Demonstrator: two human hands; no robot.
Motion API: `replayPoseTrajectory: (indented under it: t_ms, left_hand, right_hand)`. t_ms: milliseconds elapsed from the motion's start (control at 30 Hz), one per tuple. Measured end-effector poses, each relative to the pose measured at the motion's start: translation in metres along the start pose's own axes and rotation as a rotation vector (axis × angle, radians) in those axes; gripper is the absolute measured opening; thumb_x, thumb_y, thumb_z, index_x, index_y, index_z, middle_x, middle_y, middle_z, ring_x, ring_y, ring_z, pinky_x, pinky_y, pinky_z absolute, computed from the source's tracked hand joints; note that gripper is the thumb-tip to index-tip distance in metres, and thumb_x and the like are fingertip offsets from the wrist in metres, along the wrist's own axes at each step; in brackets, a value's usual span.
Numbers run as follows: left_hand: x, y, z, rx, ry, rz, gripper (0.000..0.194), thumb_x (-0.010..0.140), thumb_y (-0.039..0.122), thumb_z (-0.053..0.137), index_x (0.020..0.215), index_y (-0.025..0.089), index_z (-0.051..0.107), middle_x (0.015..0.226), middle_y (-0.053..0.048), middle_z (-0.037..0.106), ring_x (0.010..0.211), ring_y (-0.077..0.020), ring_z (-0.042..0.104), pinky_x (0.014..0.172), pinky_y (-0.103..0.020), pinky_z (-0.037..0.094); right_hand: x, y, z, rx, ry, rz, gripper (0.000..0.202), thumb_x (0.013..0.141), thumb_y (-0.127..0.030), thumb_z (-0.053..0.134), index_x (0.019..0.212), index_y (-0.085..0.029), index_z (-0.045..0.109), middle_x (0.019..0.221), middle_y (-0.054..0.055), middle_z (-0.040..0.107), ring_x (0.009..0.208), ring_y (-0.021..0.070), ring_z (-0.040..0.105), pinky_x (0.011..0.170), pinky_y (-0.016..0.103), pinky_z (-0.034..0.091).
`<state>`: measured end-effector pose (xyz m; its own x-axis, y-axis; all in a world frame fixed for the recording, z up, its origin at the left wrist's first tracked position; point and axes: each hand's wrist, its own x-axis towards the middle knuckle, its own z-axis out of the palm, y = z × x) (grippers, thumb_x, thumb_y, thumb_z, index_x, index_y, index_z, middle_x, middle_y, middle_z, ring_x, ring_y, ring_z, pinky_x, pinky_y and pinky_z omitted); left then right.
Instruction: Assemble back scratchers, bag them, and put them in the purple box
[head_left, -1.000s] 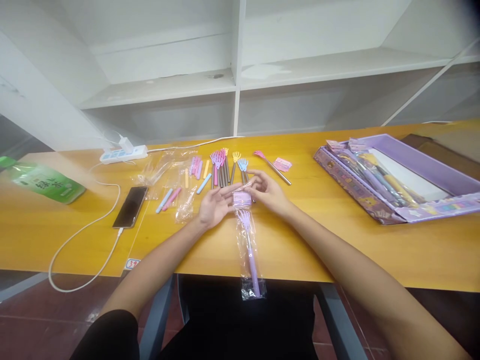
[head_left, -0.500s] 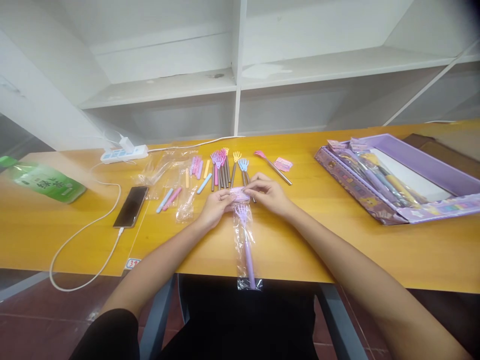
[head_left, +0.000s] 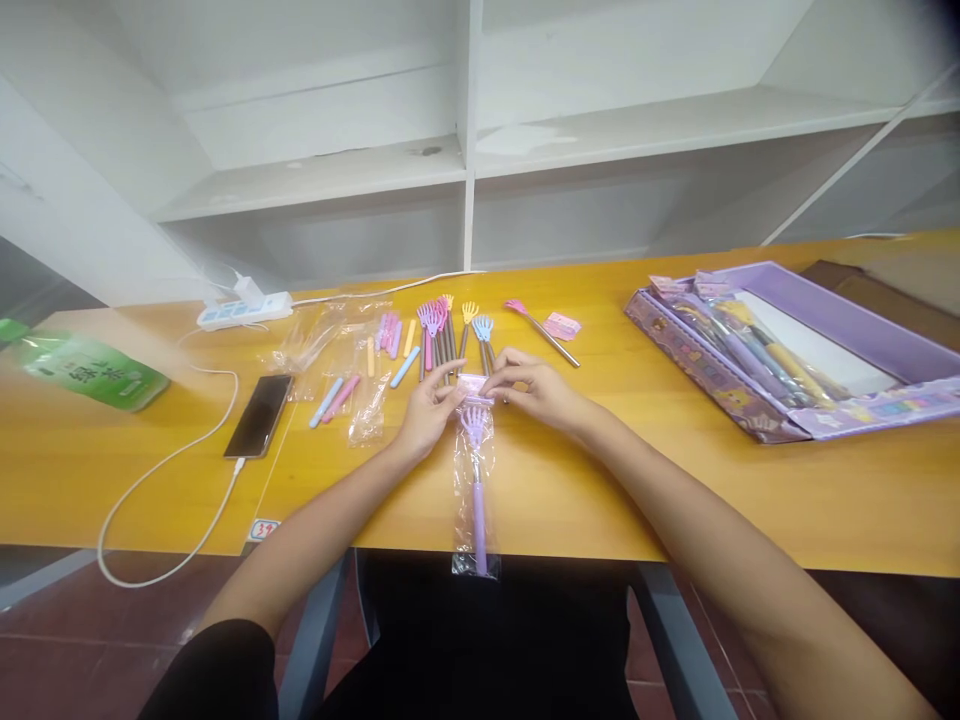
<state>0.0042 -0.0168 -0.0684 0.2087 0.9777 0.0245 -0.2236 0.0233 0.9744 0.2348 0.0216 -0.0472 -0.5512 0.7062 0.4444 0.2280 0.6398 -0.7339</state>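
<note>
A purple claw-headed scratcher point(head_left: 478, 500) lies in a clear plastic bag, its bottom end over the table's front edge. At the bag's top is a pink card point(head_left: 471, 388). My left hand point(head_left: 429, 412) pinches the card's left side between thumb and fingers. On the card's right side, my right hand point(head_left: 525, 385) has its fingertips closed. Just beyond my hands lie several scratchers with metal rods, among them a blue one point(head_left: 484, 328) and a yellow one point(head_left: 469, 312). A pink scratcher point(head_left: 544, 330) rests beside a loose pink card point(head_left: 562, 326).
Coloured handles point(head_left: 405, 367) and clear bags point(head_left: 366, 415) lie left of centre. Farther left are a phone point(head_left: 259, 415) on a white cable, a power strip point(head_left: 245, 311) and a green bottle point(head_left: 94, 370). A purple box point(head_left: 720, 415) holding bagged scratchers stands right.
The bagged scratcher's lower end has swung left, so it hangs straighter. My left hand's index finger has lifted and spread from its thumb somewhat.
</note>
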Motion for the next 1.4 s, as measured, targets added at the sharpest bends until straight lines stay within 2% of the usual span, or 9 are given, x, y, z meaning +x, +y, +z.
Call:
replayPoseTrajectory:
  t_ms: [167, 433, 500, 600, 800, 933, 1100, 1200, 1400]
  left_hand:
    - [0.002, 0.0, -0.001, 0.1, 0.012, 0.063, 0.028, 0.089, 0.045, 0.08, 0.099, 0.02, 0.074, 0.087, -0.003, 0.077, 0.082, -0.0193, 0.072, 0.081, -0.03, 0.05]
    - [0.001, 0.003, -0.001, 0.122, 0.021, 0.043, 0.02, 0.089, 0.038, 0.077, 0.096, 0.021, 0.072, 0.089, -0.002, 0.073, 0.082, -0.0174, 0.066, 0.079, -0.028, 0.047]
    - [-0.001, 0.009, -0.002, 0.168, 0.012, 0.059, 0.013, 0.09, 0.032, 0.073, 0.092, 0.02, 0.07, 0.086, -0.001, 0.072, 0.08, -0.0169, 0.065, 0.077, -0.027, 0.047]
    - [-0.004, 0.018, -0.002, 0.253, -0.011, 0.118, 0.005, 0.088, 0.024, 0.068, 0.086, 0.019, 0.068, 0.083, -0.001, 0.068, 0.079, -0.0155, 0.063, 0.075, -0.026, 0.046]
    - [-0.007, 0.018, 0.003, 0.307, -0.006, 0.146, 0.023, 0.088, 0.034, 0.076, 0.083, 0.018, 0.06, 0.08, 0.0, 0.065, 0.076, -0.0134, 0.062, 0.073, -0.026, 0.049]
    - [-0.008, 0.015, 0.005, 0.376, 0.016, 0.156, 0.033, 0.088, 0.035, 0.077, 0.076, 0.019, 0.05, 0.072, 0.004, 0.055, 0.068, -0.0102, 0.053, 0.067, -0.023, 0.043]
    - [-0.007, 0.014, 0.003, 0.479, 0.059, 0.163, 0.049, 0.086, 0.036, 0.077, 0.071, 0.022, 0.033, 0.066, 0.008, 0.035, 0.061, -0.0089, 0.034, 0.06, -0.023, 0.028]
    - [-0.005, 0.011, 0.002, 0.421, 0.044, 0.137, 0.051, 0.088, 0.041, 0.076, 0.073, 0.023, 0.031, 0.066, 0.008, 0.032, 0.061, -0.0099, 0.031, 0.06, -0.024, 0.028]
    - [0.0, 0.003, -0.003, 0.44, 0.046, 0.173, 0.051, 0.095, 0.043, 0.069, 0.073, 0.023, 0.027, 0.069, 0.007, 0.029, 0.065, -0.0113, 0.031, 0.065, -0.025, 0.028]
  right_hand:
    - [0.0, -0.001, 0.0, 0.032, 0.006, -0.023, 0.016, 0.101, -0.037, 0.069, 0.098, -0.032, 0.084, 0.092, 0.004, 0.054, 0.088, 0.0213, 0.058, 0.084, 0.041, 0.053]
    - [0.0, -0.012, -0.006, 0.061, -0.028, 0.011, 0.015, 0.095, -0.041, 0.076, 0.091, -0.028, 0.083, 0.104, 0.007, 0.059, 0.101, 0.0236, 0.062, 0.093, 0.044, 0.054]
    - [0.0, -0.013, -0.003, 0.124, -0.039, 0.077, 0.024, 0.097, -0.044, 0.072, 0.085, -0.025, 0.079, 0.103, 0.007, 0.064, 0.095, 0.0219, 0.064, 0.089, 0.042, 0.055]
    - [0.001, -0.013, 0.006, 0.272, -0.004, 0.226, 0.035, 0.097, -0.05, 0.071, 0.078, -0.022, 0.064, 0.083, 0.003, 0.066, 0.076, 0.018, 0.064, 0.075, 0.038, 0.054]
    - [0.003, -0.011, 0.029, 0.567, 0.111, 0.407, 0.059, 0.084, -0.059, 0.083, 0.086, -0.027, 0.033, 0.068, -0.01, 0.057, 0.054, 0.0139, 0.062, 0.052, 0.028, 0.049]
    - [0.003, -0.011, 0.038, 0.622, 0.088, 0.476, 0.059, 0.082, -0.061, 0.083, 0.103, -0.028, 0.039, 0.069, -0.011, 0.062, 0.046, 0.0118, 0.058, 0.043, 0.024, 0.046]
    - [0.003, -0.008, 0.039, 0.624, 0.053, 0.477, 0.061, 0.084, -0.053, 0.083, 0.128, -0.025, 0.051, 0.076, -0.008, 0.065, 0.051, 0.0093, 0.057, 0.047, 0.023, 0.048]
    - [0.004, -0.009, 0.035, 0.609, 0.048, 0.446, 0.058, 0.085, -0.048, 0.084, 0.128, -0.025, 0.053, 0.076, -0.008, 0.062, 0.055, 0.0095, 0.057, 0.05, 0.023, 0.048]
    - [0.005, -0.009, 0.02, 0.599, -0.058, 0.396, 0.058, 0.093, -0.04, 0.077, 0.142, -0.027, 0.049, 0.094, -0.001, 0.069, 0.071, 0.0119, 0.06, 0.062, 0.026, 0.052]
